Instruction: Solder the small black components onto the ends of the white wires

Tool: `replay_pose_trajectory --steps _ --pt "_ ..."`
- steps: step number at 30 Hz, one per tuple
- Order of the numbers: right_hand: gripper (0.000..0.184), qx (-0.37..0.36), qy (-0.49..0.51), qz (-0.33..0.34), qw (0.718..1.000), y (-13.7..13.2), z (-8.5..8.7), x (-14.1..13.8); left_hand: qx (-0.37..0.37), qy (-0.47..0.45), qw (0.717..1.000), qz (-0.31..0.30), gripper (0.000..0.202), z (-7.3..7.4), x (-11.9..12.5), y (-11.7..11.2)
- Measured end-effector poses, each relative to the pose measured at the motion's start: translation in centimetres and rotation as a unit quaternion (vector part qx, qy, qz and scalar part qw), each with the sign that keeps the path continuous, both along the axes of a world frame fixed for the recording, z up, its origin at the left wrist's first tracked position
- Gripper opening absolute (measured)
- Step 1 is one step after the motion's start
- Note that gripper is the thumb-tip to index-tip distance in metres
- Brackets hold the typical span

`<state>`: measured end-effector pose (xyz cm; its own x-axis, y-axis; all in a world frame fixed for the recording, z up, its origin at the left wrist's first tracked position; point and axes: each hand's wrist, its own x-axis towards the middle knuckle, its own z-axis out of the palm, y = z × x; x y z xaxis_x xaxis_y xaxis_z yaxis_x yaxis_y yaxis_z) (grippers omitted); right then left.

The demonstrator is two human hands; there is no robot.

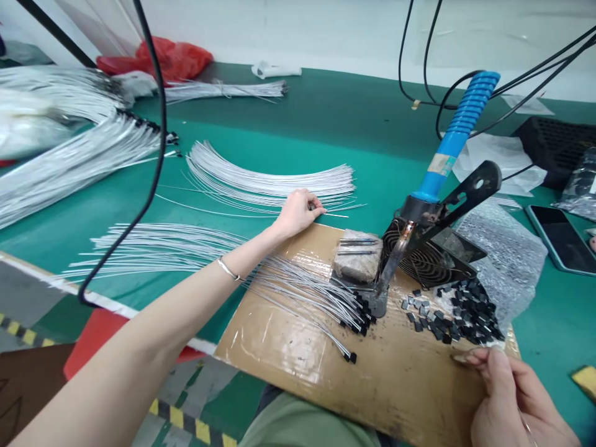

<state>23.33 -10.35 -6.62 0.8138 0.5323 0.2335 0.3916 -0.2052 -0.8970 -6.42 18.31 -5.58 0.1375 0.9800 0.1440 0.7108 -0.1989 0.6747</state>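
Pinching a thin white wire (337,215) near its end with left hand (298,212): probably light, springy, best held there; can't tell the grip of right hand (505,391).

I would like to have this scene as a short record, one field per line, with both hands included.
Left hand: pinching a white wire near one end
Right hand: near the small black pieces; whether it holds one is unclear
Brown board: carries the black pieces and wires with black ends
Blue-handled iron: in a stand, tip downward
Curved wire bundle: on the green table, beyond the board
Phone: far right
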Motion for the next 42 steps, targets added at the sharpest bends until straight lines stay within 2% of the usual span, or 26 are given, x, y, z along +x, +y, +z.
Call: replay_pose_trajectory --steps 3,5,9,14,20,24,27,29,30,32,34,38,40,42 --pt "0.048 -0.03 0.06 -0.018 0.998 0.1 0.7 -0.4 -0.015 -0.013 1.0 0.006 0.028 -0.1 -0.3 0.5" --pt "0.047 -0.035 0.057 -0.016 0.998 0.1 1.0 -0.7 -0.015 -0.038 0.999 0.018 0.028 0.2 -0.7 0.7" --pt "0.044 -0.038 0.038 -0.007 0.999 -0.1 0.9 -0.6 -0.011 -0.103 0.994 0.033 0.029 1.4 -1.6 0.6" --pt "0.044 -0.033 0.032 0.0 0.999 -0.2 0.5 -0.3 -0.029 -0.162 0.986 0.018 0.033 3.0 -1.8 -0.1" --pt "0.048 -0.049 0.061 0.001 0.997 -0.2 0.5 -0.4 -0.029 -0.162 0.986 0.016 0.024 4.3 -1.4 -1.4" --pt "0.045 -0.003 0.092 0.0 0.996 0.0 0.2 -0.2 -0.035 -0.135 0.99 -0.001 0.018 6.4 -2.1 -3.6" --pt "0.05 0.075 0.147 -0.005 0.986 0.0 -0.2 0.0 -0.085 -0.125 0.987 -0.052 0.018 8.8 -3.6 -6.2" --pt "0.053 0.084 0.166 0.004 0.983 -0.2 -0.3 0.0 -0.212 -0.144 0.953 -0.164 0.013 9.9 -4.6 -8.0" --pt "0.053 0.077 0.171 0.021 0.982 -0.4 -0.3 -0.3 -0.266 -0.153 0.931 -0.196 0.011 10.2 -4.9 -8.8" --pt "0.049 0.06 0.176 0.091 0.978 -0.8 0.1 -1.3 -0.302 -0.154 0.915 -0.218 0.011 10.2 -5.0 -10.4" --pt "0.046 0.029 0.165 0.182 0.969 -1.0 1.0 -3.2 -0.32 -0.153 0.907 -0.225 0.012 9.6 -4.6 -11.8" --pt "0.027 -0.033 0.186 0.309 0.932 0.0 3.2 -7.3 -0.324 -0.163 0.903 -0.23 0.017 8.1 -3.0 -13.7" --pt "0.025 -0.048 0.207 0.336 0.917 0.7 3.8 -8.6 -0.326 -0.171 0.902 -0.226 0.019 7.8 -2.5 -14.3" --pt "0.026 -0.051 0.224 0.337 0.913 1.3 4.1 -9.1 -0.331 -0.176 0.901 -0.219 0.019 7.7 -2.2 -14.7"
